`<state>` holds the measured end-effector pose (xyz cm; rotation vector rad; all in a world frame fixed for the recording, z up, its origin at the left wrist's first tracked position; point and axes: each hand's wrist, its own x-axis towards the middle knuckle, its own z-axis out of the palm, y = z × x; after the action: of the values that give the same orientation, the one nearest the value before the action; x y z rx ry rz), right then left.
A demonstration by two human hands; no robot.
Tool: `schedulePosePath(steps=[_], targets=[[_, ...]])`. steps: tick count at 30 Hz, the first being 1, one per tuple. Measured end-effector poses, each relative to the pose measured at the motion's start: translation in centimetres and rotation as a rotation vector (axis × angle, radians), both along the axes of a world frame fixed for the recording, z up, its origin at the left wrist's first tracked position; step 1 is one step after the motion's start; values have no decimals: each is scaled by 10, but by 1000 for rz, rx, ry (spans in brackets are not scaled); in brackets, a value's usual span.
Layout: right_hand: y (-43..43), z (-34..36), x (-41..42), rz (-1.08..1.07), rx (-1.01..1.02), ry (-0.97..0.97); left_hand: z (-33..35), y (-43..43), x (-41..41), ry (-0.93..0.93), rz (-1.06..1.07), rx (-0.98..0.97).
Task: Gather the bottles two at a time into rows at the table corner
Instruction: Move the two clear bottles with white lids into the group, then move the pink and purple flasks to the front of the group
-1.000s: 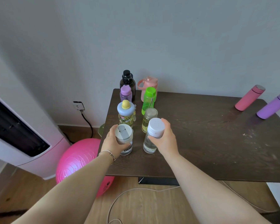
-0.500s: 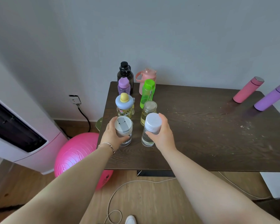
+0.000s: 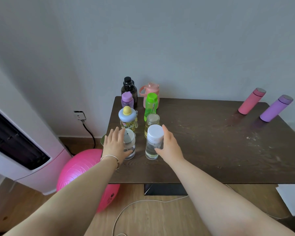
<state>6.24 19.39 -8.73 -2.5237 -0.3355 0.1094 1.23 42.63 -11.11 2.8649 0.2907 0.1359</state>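
Observation:
Two rows of bottles stand at the far left corner of the dark wooden table [image 3: 211, 150]. The left row holds a black bottle [image 3: 129, 88], a small purple one [image 3: 126, 100], a blue-lidded one with a yellow knob [image 3: 127, 115] and a clear grey-lidded bottle [image 3: 131, 142]. A pink jug [image 3: 150, 91], a green bottle [image 3: 151, 104], a glass jar [image 3: 152, 120] and a clear white-capped bottle [image 3: 154, 142] make up the right row. My left hand [image 3: 115, 144] rests open beside the grey-lidded bottle. My right hand [image 3: 168, 145] is open against the white-capped bottle. Both bottles stand on the table.
A pink flask [image 3: 251, 101] and a purple flask [image 3: 276, 108] stand apart at the table's far right. Beside the table on the floor are a pink exercise ball [image 3: 78, 167], a white appliance [image 3: 24, 164] and a loose cable [image 3: 134, 205]. A wall socket [image 3: 79, 115] is behind.
Both hands have let go of the two front bottles: the fingers that wrapped the caps are now spread and lowered beside them. The camera view has shifted slightly.

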Motion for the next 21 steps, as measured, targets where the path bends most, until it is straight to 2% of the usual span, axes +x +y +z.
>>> schedulePosePath(steps=[5, 10, 15, 21], targets=[[-26, -3, 1, 11, -255, -144, 22, -29, 3, -21, -200, 376], [-68, 3, 4, -12, -359, -201, 46, -79, 13, -106, -293, 388], [-134, 22, 10, -38, -405, -234, 63, -145, 28, -40, -327, 458], [-240, 41, 10, -117, -396, -215, 71, -241, 48, -2, -347, 339]])
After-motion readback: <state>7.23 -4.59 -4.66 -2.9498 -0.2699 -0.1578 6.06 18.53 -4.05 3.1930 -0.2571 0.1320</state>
